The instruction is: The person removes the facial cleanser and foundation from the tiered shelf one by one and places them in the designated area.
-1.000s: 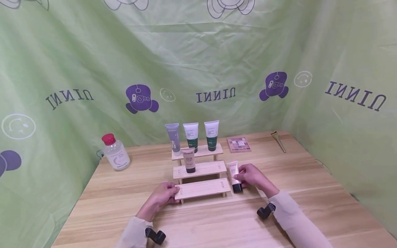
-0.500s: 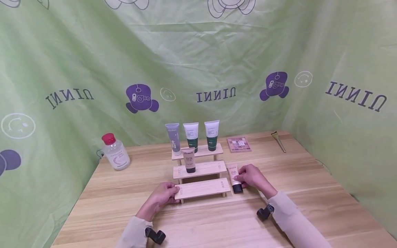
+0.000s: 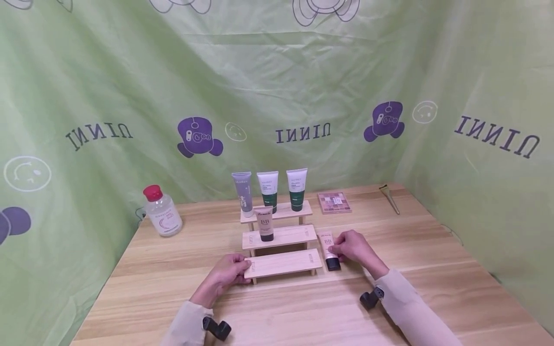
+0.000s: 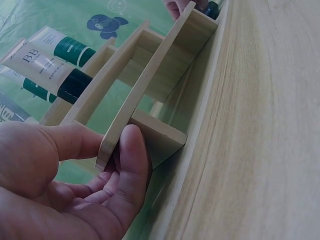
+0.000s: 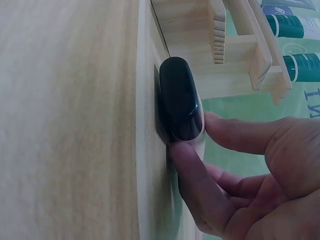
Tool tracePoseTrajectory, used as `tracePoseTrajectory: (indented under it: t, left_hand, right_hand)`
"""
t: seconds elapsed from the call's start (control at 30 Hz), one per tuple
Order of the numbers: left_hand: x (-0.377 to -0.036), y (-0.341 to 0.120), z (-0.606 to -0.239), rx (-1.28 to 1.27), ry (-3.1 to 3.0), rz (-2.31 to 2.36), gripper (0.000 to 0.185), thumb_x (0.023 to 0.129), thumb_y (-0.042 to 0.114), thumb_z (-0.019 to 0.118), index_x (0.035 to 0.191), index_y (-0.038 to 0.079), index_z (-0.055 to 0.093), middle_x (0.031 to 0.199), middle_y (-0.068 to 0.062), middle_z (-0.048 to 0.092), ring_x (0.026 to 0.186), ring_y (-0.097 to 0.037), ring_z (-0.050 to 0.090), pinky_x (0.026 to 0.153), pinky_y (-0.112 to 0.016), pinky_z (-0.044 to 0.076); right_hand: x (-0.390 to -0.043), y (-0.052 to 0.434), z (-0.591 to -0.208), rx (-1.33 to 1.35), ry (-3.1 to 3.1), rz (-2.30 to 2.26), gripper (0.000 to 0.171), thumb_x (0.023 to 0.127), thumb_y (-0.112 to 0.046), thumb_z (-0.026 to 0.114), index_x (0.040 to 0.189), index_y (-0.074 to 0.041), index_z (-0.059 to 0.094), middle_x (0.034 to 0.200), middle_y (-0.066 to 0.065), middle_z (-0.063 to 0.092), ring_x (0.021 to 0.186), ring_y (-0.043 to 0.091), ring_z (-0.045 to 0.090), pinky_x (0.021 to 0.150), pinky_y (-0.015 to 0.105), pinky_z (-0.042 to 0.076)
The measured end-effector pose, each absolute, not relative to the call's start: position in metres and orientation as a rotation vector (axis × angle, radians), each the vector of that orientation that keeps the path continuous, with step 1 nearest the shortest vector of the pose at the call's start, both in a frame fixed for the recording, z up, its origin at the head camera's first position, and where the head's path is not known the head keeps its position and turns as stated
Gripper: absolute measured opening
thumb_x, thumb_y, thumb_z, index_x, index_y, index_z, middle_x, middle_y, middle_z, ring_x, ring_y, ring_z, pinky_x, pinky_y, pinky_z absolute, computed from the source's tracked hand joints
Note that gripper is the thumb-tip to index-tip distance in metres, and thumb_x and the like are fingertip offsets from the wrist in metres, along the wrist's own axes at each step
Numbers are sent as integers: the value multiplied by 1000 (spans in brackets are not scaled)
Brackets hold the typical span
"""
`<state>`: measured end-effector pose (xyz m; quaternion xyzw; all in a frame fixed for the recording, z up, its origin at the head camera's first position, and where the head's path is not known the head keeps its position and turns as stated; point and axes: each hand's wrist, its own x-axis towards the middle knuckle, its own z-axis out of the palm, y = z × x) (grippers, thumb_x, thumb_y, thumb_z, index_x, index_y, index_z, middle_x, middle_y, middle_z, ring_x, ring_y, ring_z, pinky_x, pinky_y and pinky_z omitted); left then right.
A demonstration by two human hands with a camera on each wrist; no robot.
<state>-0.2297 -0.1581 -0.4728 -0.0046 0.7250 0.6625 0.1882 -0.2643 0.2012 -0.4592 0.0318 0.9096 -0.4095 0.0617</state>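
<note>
In the head view my left hand (image 3: 226, 275) pinches the left end of the lowest step of a three-step wooden display stand (image 3: 283, 263). The left wrist view shows the thumb on top of the board (image 4: 112, 135) and fingers curled beneath. To the stand's right, my right hand (image 3: 356, 251) holds a pink BB cream tube (image 3: 328, 243) by its side, black cap (image 5: 179, 97) toward me. The tube lies back close over the table. Another BB cream tube (image 3: 265, 222) stands upright on the middle step.
On the top step stand a purple tube (image 3: 242, 192) and two white-and-green tubes (image 3: 296, 188). Behind, at right, lie a makeup palette (image 3: 334, 202) and a brush (image 3: 390, 199). A red-capped bottle (image 3: 163, 214) stands at left. A green curtain (image 3: 259, 86) encloses the table.
The BB cream tube in my right hand has tipped back from a steeper tilt to nearly flat. My left hand keeps its grip on the stand's lowest step.
</note>
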Motion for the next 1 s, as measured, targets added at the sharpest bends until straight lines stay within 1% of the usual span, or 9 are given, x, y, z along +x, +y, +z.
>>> tracePoseTrajectory:
  t: [0.13,0.2,0.33,0.4,0.53,0.63,0.73,0.83,1.0]
  left_hand:
    - [-230,-160,-472,-8,2044,1856,23,98,7,53,109,-14,52,88,-12,62,72,-16,63,67,-29,61]
    - [-230,-161,-472,-8,2049,1855,23,98,6,53,109,-14,52,88,-12,61,72,-16,63,67,-29,61]
    - [-229,-162,-471,-8,2053,1853,22,98,6,53,108,-14,52,88,-12,61,72,-16,63,67,-29,61]
    - [-229,-161,-470,-4,2047,1852,22,98,6,54,108,-14,52,89,-13,62,73,-16,64,68,-30,61]
    - [-228,-161,-470,11,2037,1854,23,98,6,53,109,-14,52,89,-13,63,74,-16,64,69,-30,61]
    - [-229,-163,-470,8,2037,1857,22,98,5,53,109,-14,52,89,-12,62,73,-16,64,68,-29,61]
    - [-229,-164,-471,9,2039,1861,21,98,5,53,108,-14,52,87,-11,62,73,-15,63,67,-28,61]
    - [-230,-163,-473,26,2030,1867,22,97,5,54,107,-14,53,86,-11,62,72,-15,63,67,-28,61]
    - [-231,-160,-475,46,2018,1866,21,98,5,54,107,-13,53,86,-10,63,71,-14,64,67,-28,61]
  right_hand:
    - [-263,201,-456,43,2826,-1149,22,79,-15,79,89,1,67,76,9,64,64,19,60,57,28,53]
    - [-262,200,-451,0,2906,-1066,27,80,-20,78,91,3,68,80,11,66,70,22,60,62,33,53]
    - [-259,196,-440,-73,3067,-953,38,83,-25,75,103,6,66,93,17,67,81,29,62,74,44,55]
    - [-256,190,-433,-138,3141,-973,40,86,-25,72,110,6,64,98,18,67,86,31,62,77,47,56]
    - [-251,171,-417,-402,3181,-1301,43,87,-19,71,120,6,59,108,21,64,97,33,62,82,47,58]
    - [-250,149,-406,-690,3016,-1602,52,86,-17,75,128,6,53,118,23,61,105,34,61,90,46,57]
    - [-252,124,-400,-872,2815,-1762,62,83,-19,78,133,5,50,124,22,59,112,35,59,96,45,54]
    - [-256,102,-399,-930,2689,-1849,63,81,-18,80,132,4,50,124,20,60,114,37,58,99,45,52]
    - [-263,76,-402,-923,2635,-1875,58,78,-13,82,126,4,54,121,19,61,111,36,60,99,48,52]
